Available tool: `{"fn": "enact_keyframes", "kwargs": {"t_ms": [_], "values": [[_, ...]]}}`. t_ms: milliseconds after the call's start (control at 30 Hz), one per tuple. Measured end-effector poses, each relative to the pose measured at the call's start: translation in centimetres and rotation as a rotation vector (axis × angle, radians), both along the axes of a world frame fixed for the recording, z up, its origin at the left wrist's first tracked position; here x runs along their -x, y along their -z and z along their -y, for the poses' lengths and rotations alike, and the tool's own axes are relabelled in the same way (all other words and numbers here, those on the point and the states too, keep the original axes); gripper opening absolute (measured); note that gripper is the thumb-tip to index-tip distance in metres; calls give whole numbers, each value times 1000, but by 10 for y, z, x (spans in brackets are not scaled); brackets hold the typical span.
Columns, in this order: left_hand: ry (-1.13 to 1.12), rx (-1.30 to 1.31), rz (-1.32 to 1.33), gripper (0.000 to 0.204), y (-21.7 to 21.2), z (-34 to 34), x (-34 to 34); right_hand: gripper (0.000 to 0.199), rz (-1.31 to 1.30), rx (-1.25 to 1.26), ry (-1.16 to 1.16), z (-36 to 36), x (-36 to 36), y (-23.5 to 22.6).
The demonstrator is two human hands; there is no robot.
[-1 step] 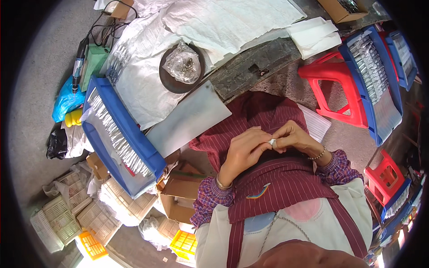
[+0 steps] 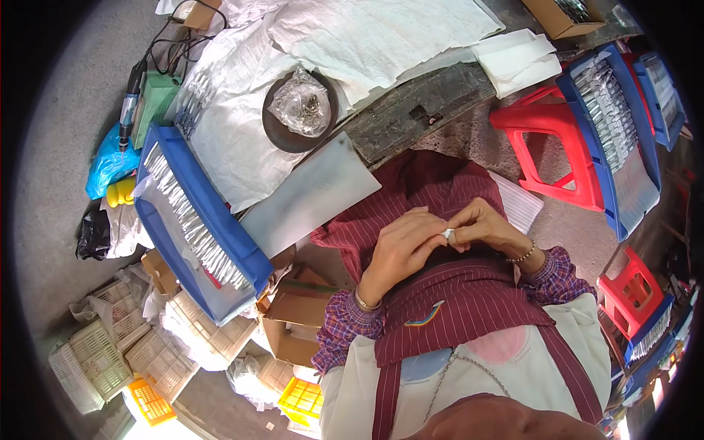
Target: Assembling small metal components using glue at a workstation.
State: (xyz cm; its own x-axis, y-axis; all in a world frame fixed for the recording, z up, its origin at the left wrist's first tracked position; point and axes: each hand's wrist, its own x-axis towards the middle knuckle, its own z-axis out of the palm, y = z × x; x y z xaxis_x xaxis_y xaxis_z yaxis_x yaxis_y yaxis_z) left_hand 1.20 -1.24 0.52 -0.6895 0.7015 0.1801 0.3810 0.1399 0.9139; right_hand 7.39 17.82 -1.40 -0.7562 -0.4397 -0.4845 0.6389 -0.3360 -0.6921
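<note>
Pinching a small white piece (image 2: 448,233) over creased, pinstriped maroon apron (image 2: 469,286).
Held between curled left hand (image 2: 402,249) and curled right hand (image 2: 485,226).

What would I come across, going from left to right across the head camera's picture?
Black bag → blue tray of silvery pieces → dark round dish → left-hand grip → small white piece → right-hand grip → another blue tray of silvery pieces.

A small white piece (image 2: 448,233), partly hidden, sits between the left grip (image 2: 402,248) and right grip (image 2: 485,227).
</note>
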Motion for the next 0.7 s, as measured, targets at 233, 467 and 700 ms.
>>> {"fn": "enact_keyframes", "kwargs": {"t_ms": [233, 467, 700], "values": [[58, 95, -317, 27, -9, 2, 1, 19, -33, -71, -33, -13, 0, -10], [117, 125, -550, 25, -2, 12, -1, 22, 45, -143, 202, -19, -2, -4], [243, 134, -628, 18, 1, 14, -7, 24, 74, -91, 287, -1, 7, -18]]}}
